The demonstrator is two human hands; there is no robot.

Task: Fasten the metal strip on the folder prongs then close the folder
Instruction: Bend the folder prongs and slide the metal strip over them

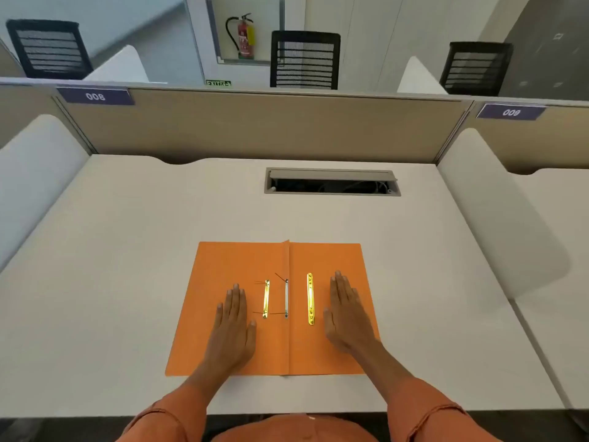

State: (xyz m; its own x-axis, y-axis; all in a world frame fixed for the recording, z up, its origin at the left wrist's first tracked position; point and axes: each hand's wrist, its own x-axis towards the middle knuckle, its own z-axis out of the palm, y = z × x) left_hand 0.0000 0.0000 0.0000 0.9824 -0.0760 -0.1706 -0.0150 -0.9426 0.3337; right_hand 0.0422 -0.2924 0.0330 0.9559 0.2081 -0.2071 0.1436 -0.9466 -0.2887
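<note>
One open folder (242, 260), two gold strips (310, 298); thin prongs (286, 298) blur at the spine. Left hand (234, 327) at 9 o'clock, right hand (345, 314) at 3, both flat, gripping nothing.

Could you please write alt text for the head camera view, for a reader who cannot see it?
An open orange folder lies flat on a white desk, the left hand and right hand resting palm-down on its two halves. Between them lie a gold metal strip, a shorter gold piece and a silver fastener at the fold.
</note>
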